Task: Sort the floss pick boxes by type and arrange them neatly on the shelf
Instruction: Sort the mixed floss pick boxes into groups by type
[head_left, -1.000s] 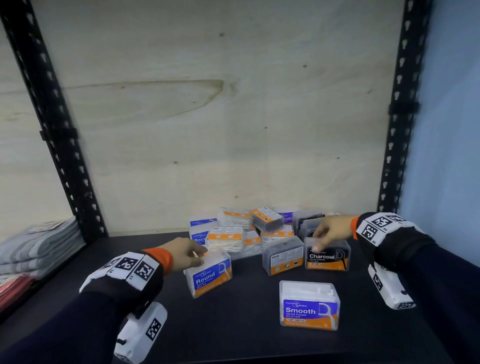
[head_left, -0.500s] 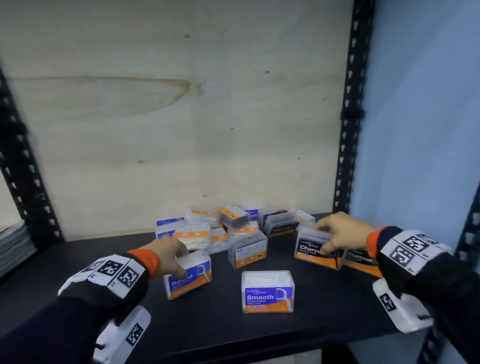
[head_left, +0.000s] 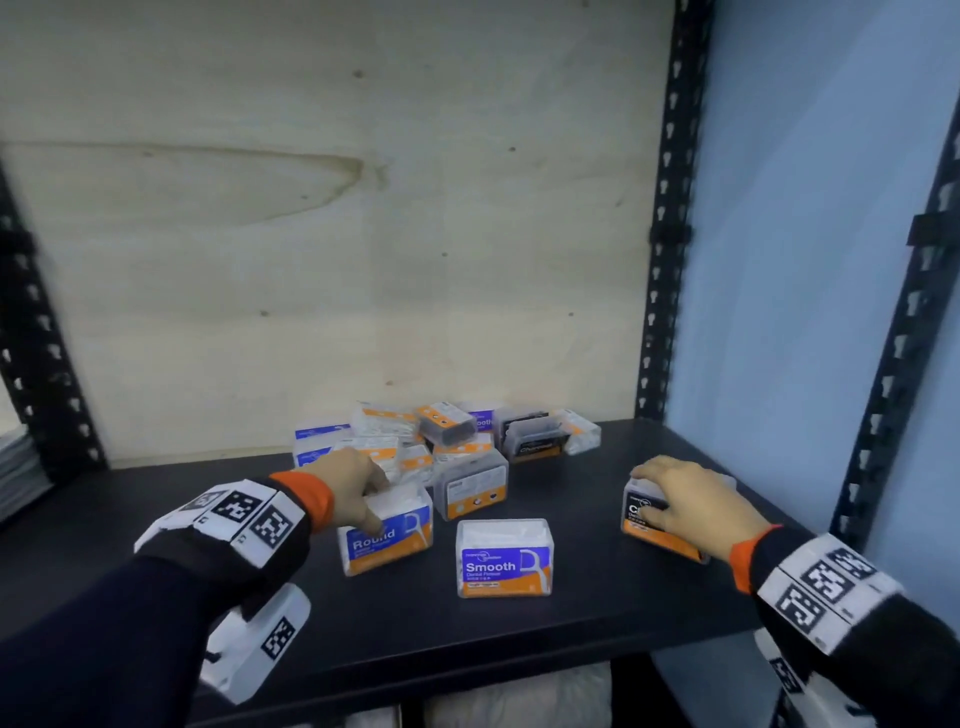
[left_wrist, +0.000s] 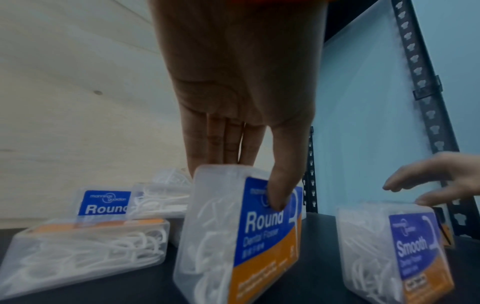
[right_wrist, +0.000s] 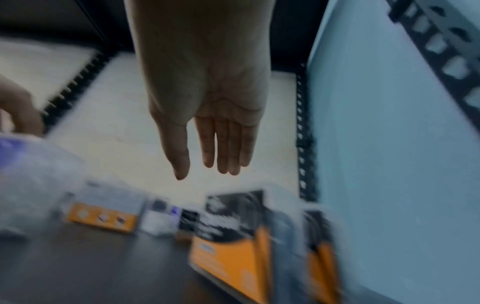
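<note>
My left hand (head_left: 376, 509) grips a clear Round box (head_left: 387, 535) standing on the black shelf (head_left: 571, 649). In the left wrist view its thumb presses the blue label of the Round box (left_wrist: 246, 236) and its fingers (left_wrist: 223, 148) reach behind the top. My right hand (head_left: 641, 493) lies over a dark Charcoal box (head_left: 639, 519) at the right. In the right wrist view, the right hand (right_wrist: 202, 173) has straight fingers that hold nothing, just above the Charcoal box (right_wrist: 231, 236). A Smooth box (head_left: 504, 558) stands alone in front, between my hands.
A jumbled pile of several floss boxes (head_left: 452, 436) lies at the back against the plywood wall, with a grey box (head_left: 470, 491) standing before it. A second Charcoal box (right_wrist: 319, 246) stands behind the first. Black perforated uprights (head_left: 665, 260) frame the right side.
The right hand carried the Charcoal box rightward and lower, to stand by the other Charcoal box, and its fingers have straightened. The left hand stays on the Round box. The head view swung right.
</note>
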